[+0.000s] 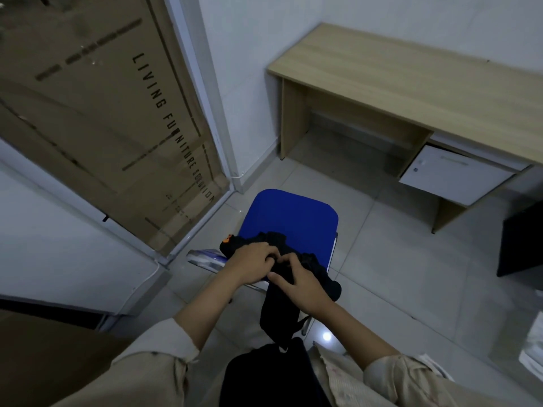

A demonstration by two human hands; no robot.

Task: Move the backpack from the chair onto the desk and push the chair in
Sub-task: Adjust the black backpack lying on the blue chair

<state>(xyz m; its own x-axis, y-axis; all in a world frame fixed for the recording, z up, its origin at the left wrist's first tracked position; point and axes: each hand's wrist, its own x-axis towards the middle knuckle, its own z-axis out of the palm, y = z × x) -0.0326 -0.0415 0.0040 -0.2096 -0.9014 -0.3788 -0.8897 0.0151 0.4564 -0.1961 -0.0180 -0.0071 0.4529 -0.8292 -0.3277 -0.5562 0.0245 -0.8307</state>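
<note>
Black fabric of the backpack (282, 289) bunched under our left hand (249, 261) and right hand (299, 284), both closed on its top above the blue chair (289, 215), gathering it for the desk (411, 80).

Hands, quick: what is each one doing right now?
Left hand: closed on the backpack.
Right hand: fingers curled, holding the backpack too.

Tall printed cardboard box (97, 113) leaning on wall, black object (526, 242) at right
</note>
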